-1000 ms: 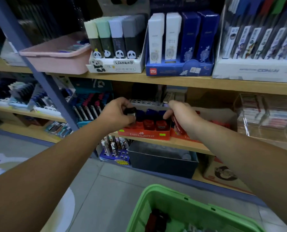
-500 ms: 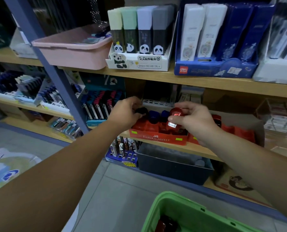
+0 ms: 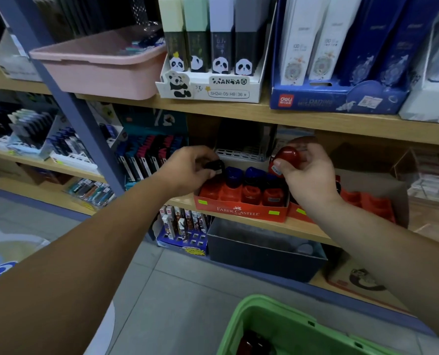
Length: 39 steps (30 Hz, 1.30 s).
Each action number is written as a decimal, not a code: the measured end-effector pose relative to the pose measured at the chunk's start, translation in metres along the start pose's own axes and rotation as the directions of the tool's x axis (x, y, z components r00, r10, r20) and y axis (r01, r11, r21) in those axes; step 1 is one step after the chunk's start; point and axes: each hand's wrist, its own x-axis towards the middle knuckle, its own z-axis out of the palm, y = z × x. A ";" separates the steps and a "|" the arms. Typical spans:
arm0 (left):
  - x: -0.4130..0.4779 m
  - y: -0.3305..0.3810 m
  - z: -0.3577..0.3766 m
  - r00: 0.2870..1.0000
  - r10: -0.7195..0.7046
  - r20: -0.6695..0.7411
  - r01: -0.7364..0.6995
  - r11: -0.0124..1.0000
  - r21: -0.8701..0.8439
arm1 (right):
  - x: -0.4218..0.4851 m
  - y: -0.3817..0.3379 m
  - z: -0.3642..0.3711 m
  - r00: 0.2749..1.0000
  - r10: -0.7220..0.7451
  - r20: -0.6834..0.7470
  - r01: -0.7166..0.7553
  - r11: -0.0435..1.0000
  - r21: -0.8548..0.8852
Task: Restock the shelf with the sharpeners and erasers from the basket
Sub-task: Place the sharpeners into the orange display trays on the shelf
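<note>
Left hand (image 3: 187, 170) pinching black sharpener (image 3: 214, 166) at fingertips. Right hand (image 3: 308, 175) curling fingers round red sharpener (image 3: 287, 156), hovering above red display tray (image 3: 239, 211). Best: lowering each upright, base first, into vacant slot beneath fingertips (neighbours standing close).

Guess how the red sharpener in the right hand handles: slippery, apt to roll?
Probably rigid and light: the red sharpener looks like hard plastic, and the right hand holds it between thumb and fingers alone. Its glossy domed top could be slippery, and it may roll if laid down.
</note>
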 end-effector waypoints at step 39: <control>-0.028 0.016 0.031 0.997 0.055 0.050 -0.056 0.998 0.020 | -0.016 0.009 0.006 0.897 -0.110 0.428 0.423 0.494 -0.759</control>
